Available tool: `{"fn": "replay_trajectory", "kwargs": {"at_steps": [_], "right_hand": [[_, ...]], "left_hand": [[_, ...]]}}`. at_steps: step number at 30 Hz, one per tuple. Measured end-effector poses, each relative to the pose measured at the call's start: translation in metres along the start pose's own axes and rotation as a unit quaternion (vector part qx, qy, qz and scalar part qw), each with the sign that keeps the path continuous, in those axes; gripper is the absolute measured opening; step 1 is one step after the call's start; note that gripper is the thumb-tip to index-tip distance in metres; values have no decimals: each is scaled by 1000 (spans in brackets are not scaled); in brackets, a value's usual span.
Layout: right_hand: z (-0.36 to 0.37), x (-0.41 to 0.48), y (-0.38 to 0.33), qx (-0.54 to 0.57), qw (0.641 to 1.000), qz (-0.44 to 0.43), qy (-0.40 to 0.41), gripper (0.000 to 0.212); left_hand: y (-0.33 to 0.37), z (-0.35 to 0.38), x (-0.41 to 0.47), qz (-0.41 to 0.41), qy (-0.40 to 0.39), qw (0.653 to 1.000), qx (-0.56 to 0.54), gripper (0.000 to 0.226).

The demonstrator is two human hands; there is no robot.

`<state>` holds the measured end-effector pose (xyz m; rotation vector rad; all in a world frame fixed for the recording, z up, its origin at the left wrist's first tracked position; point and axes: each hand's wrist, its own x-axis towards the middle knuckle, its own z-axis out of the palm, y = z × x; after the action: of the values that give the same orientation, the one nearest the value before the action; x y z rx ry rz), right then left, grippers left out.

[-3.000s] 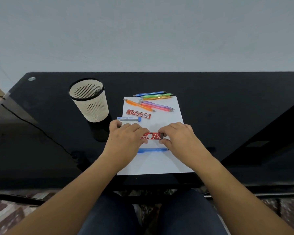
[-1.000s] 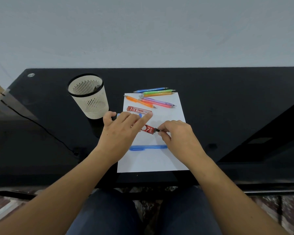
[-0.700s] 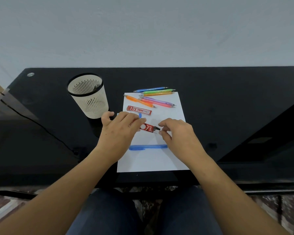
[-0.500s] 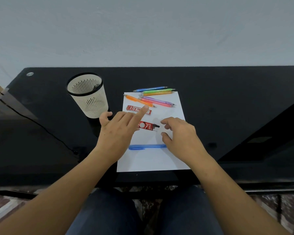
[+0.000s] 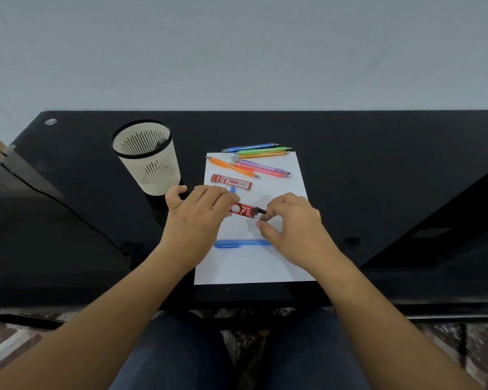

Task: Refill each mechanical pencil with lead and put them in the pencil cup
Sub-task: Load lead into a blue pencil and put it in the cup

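While the head view looked down over the black desk [image 5: 378,170], both hands met at mid-frame above a white sheet of paper [image 5: 251,268]. Noted of the left hand [image 5: 195,220]: fingers curled over the left end of a red lead case [image 5: 241,210], grip closed on it, thumb stuck out towards the upper left. Noted of the right hand [image 5: 293,226]: thumb and forefinger pinched together at the case's black right-hand tip, the other fingers loosely bent. The case sat nearly level. Whether it touched the paper or was lifted clear could not be told.

Below the hands a blue mechanical pencil [image 5: 240,243] lay crosswise on the paper, its right end hidden under the right hand. Just above the left fingers lay a second lead case [image 5: 231,182], red, with a small blue piece [image 5: 232,190] showing beside it. At the paper's top edge were six coloured pencils [image 5: 261,154]: three side by side, three slanted below them.

The pencil cup [image 5: 152,175] stood upright on the desk at upper left of the paper, just above the left thumb. A dark end showed at its inner rim, too small to identify. A thin cable [image 5: 68,206] crossed the desk at frame left.
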<state>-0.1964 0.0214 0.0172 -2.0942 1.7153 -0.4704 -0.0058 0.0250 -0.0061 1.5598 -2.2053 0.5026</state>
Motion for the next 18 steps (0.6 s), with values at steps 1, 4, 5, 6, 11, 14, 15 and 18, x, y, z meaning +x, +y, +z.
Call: {"fn": "replay_trajectory", "kwargs": {"at_steps": [1, 4, 5, 6, 11, 14, 15, 18], "right_hand": [[0, 0, -1, 7, 1000, -1, 0, 9], [0, 0, -1, 30, 1000, -3, -1, 9], [-1, 0, -1, 34, 999, -6, 0, 8], [-1, -1, 0, 39, 999, -10, 1, 8], [-2, -2, 2, 50, 999, -14, 2, 7], [-4, -1, 7, 7, 1000, -9, 5, 5], [-5, 0, 8, -7, 1000, -7, 7, 4], [-7, 1, 13, -30, 999, 2, 14, 3]], "left_hand": [[0, -1, 0, -2, -3, 1000, 0, 56], [1, -1, 1, -4, -8, 1000, -2, 55], [1, -1, 1, -4, -7, 1000, -3, 54], [1, -1, 0, -5, -5, 1000, -3, 53], [-2, 2, -2, -22, -17, 1000, -3, 50], [-6, 4, -2, -44, -27, 999, 5, 45], [-7, 5, -3, -57, -39, 998, 12, 44], [-12, 8, -4, -103, -73, 991, 31, 41]]}}
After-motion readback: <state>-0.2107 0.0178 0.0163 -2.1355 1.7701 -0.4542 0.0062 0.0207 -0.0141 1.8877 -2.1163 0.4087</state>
